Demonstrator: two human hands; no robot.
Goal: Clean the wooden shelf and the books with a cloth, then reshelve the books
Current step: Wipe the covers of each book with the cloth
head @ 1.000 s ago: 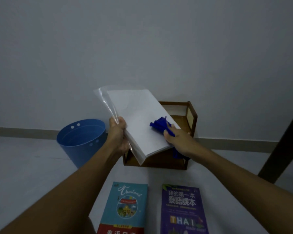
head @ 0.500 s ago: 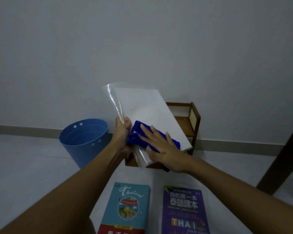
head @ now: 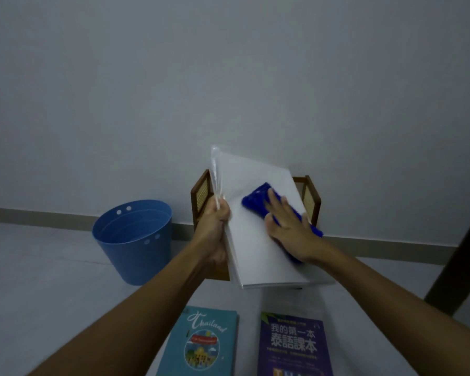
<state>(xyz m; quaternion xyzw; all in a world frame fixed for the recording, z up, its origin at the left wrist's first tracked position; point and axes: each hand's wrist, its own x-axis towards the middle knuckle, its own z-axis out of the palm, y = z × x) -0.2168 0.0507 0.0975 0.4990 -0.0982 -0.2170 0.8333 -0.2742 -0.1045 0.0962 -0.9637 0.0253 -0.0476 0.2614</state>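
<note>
two hands apart, left hand (head: 215,229) gripping edge of white book (head: 255,251), right hand (head: 291,229) flat on blue cloth (head: 255,203)

Blue bucket (head: 136,256) on grey floor (head: 38,267), dark furniture leg (head: 456,267) at right

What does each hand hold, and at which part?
The left hand grips the white book by its left edge. The right hand grips nothing; flat, it presses the blue cloth onto the book.
</note>
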